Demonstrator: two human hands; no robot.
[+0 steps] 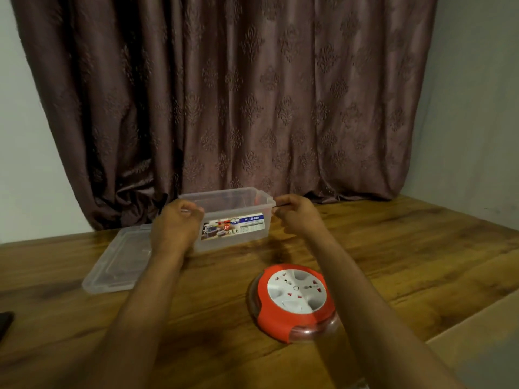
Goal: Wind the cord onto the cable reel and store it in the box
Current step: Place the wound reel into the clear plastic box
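Reaching to both short ends of the clear box [233, 217], the person seems to be positioning it, its lid [118, 265] off at left. Left hand [175, 223] curls at the near-left rim; right hand [295, 213] curls on the right rim. Cable reel [293, 300], cord apparently wound, sits on the counter [196, 318] nearby; next, lift it in.

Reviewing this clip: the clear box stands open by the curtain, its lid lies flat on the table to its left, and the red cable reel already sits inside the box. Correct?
Not quite. The head view shows the red cable reel on the wooden table, in front of the clear box, not inside it. The rest holds: the box stands open by the curtain, and its lid lies flat to its left.
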